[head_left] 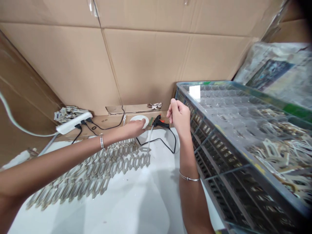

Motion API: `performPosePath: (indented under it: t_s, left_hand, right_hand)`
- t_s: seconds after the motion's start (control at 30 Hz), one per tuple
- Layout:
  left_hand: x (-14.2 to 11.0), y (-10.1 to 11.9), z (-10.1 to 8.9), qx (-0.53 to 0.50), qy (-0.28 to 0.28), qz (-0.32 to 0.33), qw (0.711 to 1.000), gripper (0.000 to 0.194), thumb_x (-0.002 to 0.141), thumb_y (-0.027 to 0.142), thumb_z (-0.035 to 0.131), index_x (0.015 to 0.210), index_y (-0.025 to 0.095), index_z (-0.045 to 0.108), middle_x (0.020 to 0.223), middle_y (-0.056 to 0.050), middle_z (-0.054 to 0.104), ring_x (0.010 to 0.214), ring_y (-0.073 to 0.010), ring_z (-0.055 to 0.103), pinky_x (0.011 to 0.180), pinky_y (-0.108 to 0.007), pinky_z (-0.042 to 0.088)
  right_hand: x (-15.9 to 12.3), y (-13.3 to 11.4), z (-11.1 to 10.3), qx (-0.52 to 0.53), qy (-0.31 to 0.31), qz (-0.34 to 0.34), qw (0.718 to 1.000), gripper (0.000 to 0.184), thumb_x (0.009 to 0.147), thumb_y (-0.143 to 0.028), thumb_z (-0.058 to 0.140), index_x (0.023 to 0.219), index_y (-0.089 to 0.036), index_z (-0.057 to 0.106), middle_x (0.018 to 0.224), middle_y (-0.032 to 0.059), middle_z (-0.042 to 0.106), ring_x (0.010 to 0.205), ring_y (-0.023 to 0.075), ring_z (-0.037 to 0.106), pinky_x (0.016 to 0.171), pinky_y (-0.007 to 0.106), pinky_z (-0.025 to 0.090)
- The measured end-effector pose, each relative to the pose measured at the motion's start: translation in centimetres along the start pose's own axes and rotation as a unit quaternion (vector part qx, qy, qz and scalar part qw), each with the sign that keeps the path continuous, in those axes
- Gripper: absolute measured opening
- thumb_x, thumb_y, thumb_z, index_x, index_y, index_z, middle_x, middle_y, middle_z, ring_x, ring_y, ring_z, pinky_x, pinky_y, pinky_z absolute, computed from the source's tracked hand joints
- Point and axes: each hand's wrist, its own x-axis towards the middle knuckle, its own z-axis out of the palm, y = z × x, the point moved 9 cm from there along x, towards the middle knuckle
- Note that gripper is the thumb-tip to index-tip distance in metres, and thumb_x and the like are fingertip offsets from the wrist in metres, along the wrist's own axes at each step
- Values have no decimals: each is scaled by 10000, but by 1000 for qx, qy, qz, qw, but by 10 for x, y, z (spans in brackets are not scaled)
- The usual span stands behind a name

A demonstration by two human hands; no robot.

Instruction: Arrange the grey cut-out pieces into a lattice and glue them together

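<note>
Centre frame, our left hand [137, 126] presses on a white disc [145, 121] beside a glue gun [158, 121]; our right hand [179, 117] pinches narrowly, contents unclear. A tug on the cord [158, 139] could tip the gun.

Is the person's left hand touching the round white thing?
Touching. The head view shows the left hand lying over the edge of the white round disc, covering part of it.
</note>
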Motion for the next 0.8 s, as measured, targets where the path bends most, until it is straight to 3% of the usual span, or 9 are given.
performPosePath:
  t_s: [0.07, 0.2, 0.3, 0.37, 0.47, 0.53, 0.67, 0.73, 0.8]
  left_hand:
    - [-11, -3, 9, 35, 3, -10, 999, 292, 899, 257, 549, 1100, 48, 579, 1027, -239, 681, 928, -329, 668, 788, -411, 485]
    - [-25, -12, 21, 98, 7, -3, 995, 163, 808, 30, 539, 890, 51, 677, 899, -240, 697, 876, -346, 667, 823, -488, 449]
    - [-34, -11, 21, 101, 5, 52, 993, 170, 773, 2, 564, 810, 102, 697, 868, -192, 702, 856, -315, 662, 818, -449, 444]
    - [-43, -2, 17, 91, 9, 111, 990, 158, 821, 58, 573, 858, 142, 702, 936, -156, 695, 913, -271, 643, 863, -399, 425]
    - [-54, 20, 2, 21, 45, 195, 980, 246, 958, 229, 465, 915, 157, 697, 977, -128, 653, 932, -221, 601, 902, -349, 401]
    - [-54, 30, -13, -100, 69, 220, 968, 377, 1003, 311, 370, 923, 152, 702, 948, -106, 623, 886, -195, 580, 874, -313, 414]
    - [-27, 20, -39, -332, 100, 160, 924, 454, 1017, 400, 320, 1062, 171, 709, 960, -61, 618, 919, -173, 568, 857, -265, 432]
    - [-10, 12, -53, -344, 134, 136, 919, 467, 1024, 399, 301, 1189, 165, 669, 1001, -69, 629, 950, -181, 558, 878, -279, 421]
    - [5, 6, -67, -272, 181, 127, 937, 459, 1028, 387, 296, 1288, 177, 612, 1038, -86, 615, 956, -190, 544, 879, -296, 408]
  right_hand:
    - [0, 0, 2, 4, -2, -2, 1000, 448, 932, -534, 455, 629, -205, 475, 505, -37, 538, 366, 67, 428, 415, 194, 350]
    - [-1, -1, 5, 2, -7, -2, 1000, 443, 928, -536, 461, 633, -205, 479, 501, -40, 541, 363, 66, 430, 414, 190, 353]
    - [-2, -2, 6, -9, -7, -6, 1000, 444, 932, -528, 456, 626, -206, 477, 491, -41, 538, 358, 67, 428, 413, 190, 353]
    - [-2, -3, 7, -17, -6, -11, 1000, 448, 932, -523, 456, 618, -205, 479, 486, -40, 538, 356, 69, 427, 417, 191, 355]
    - [-2, -2, 10, -25, -9, -13, 1000, 456, 933, -528, 449, 612, -205, 482, 488, -37, 548, 354, 68, 427, 422, 190, 359]
    - [-3, -1, 13, -29, -13, -11, 999, 461, 932, -534, 445, 611, -204, 482, 490, -36, 554, 354, 68, 429, 425, 188, 360]
    - [-4, -2, 17, -34, -20, -13, 999, 453, 931, -530, 447, 617, -205, 483, 485, -40, 550, 359, 71, 426, 430, 187, 361]
    - [-4, -3, 19, -37, -24, -14, 999, 450, 932, -522, 448, 615, -205, 480, 482, -43, 545, 359, 71, 421, 431, 188, 359]
    - [-5, -3, 19, -41, -26, -15, 999, 450, 935, -516, 448, 610, -205, 477, 481, -43, 541, 358, 71, 417, 429, 190, 354]
